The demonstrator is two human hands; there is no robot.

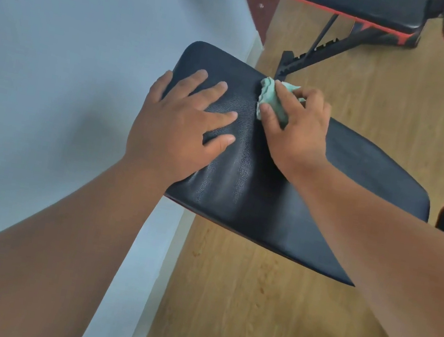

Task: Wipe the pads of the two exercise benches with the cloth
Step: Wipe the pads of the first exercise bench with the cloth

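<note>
On the near bench's black textured leatherette pad (242,177), tilted up toward the far-left wall, both hands are working the upper end. Right hand (298,128) is curled closed over the crumpled pale-green cloth (271,97), thumb and forefinger pinching the wad, which is pressed onto the pad near its far right edge. Left hand (180,129) is fully open, palm down, fingers spread flat on the pad just left of the cloth, holding nothing; looks like it's bracing the pad. Step in hand, as I read it: wiping the top section of this pad. To do it well: keep the flat hand steadying the backrest, spread the cloth wider under the palm instead of a tight wad so each pass covers more, then run overlapping strokes from the far end toward the near end, taking in the rounded edges. Left hand has to shift or its patch gets missed. Second black pad with red piping (345,0) sits far right, well apart, on a black steel frame (321,58) over the light wood-look floor (374,91); nothing is touching it, so that bench likely remains to do.
</note>
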